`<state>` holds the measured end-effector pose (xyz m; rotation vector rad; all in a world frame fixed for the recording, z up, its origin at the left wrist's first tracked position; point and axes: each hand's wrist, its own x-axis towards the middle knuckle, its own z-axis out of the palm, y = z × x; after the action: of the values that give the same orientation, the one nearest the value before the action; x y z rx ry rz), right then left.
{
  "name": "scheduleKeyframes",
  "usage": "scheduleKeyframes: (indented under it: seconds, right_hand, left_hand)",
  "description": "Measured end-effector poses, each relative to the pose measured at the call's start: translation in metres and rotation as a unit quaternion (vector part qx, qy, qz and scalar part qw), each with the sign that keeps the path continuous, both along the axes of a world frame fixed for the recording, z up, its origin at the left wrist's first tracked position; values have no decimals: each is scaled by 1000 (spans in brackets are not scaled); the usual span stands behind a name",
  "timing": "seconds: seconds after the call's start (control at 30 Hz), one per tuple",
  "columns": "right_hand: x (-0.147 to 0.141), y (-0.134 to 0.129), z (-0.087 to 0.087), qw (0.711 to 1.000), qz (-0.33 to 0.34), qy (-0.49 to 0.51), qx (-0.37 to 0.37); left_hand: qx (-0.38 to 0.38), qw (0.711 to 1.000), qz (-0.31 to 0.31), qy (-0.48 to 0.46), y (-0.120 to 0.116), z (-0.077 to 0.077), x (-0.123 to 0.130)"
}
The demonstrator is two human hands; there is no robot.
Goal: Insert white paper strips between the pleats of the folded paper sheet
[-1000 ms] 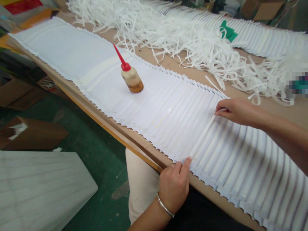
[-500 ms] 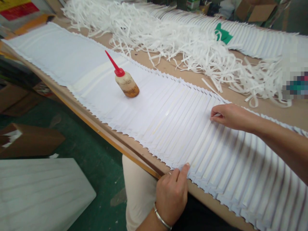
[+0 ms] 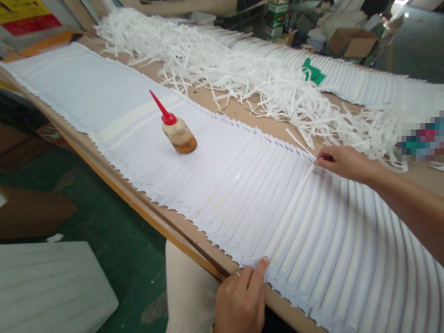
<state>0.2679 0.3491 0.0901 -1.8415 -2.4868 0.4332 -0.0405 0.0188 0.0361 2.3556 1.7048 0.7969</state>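
Note:
My right hand point(image 3: 338, 163) is closed in a pinch on the upper end of a narrow white strip point(image 3: 305, 178), at the far edge of a row of overlapping white paper sheets point(image 3: 222, 171). That strip slants down across the sheets toward my left hand point(image 3: 243, 293). My left index finger is stretched out, its tip pressing on the near edge of the sheets, while the other fingers are curled and the thumb is hidden. A squeeze bottle point(image 3: 180, 135) with a red pointed nozzle and brown liquid stands on the sheets, left of both hands.
Beyond the sheets lies a long heap of loose white strips point(image 3: 229, 64) on the brown table point(image 3: 222, 107). A green scrap point(image 3: 314, 72) rests by another row of sheets point(image 3: 367, 76). Cardboard boxes point(image 3: 34, 210) stand on the floor at left.
My right hand has moved away from me along the strip to the far edge of the sheets. My left finger still presses at the near edge. The view has tilted up slightly.

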Motion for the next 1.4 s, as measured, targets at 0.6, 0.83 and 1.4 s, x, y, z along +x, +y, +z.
scheduleKeyframes:
  seconds: [0.6,0.83,1.4]
  right_hand:
    - [-4,12,-28,999,0,-16,45]
    - [11,8,-27,996,-80,-22,42]
    - [-56,-227,68,940,273,133,-157]
  left_hand:
    - [43,999,3,3,4,-3,-3]
    - [13,1000,-2,-13,1,-4,0]
    - [-139,934,-86,-318,10,67,35]
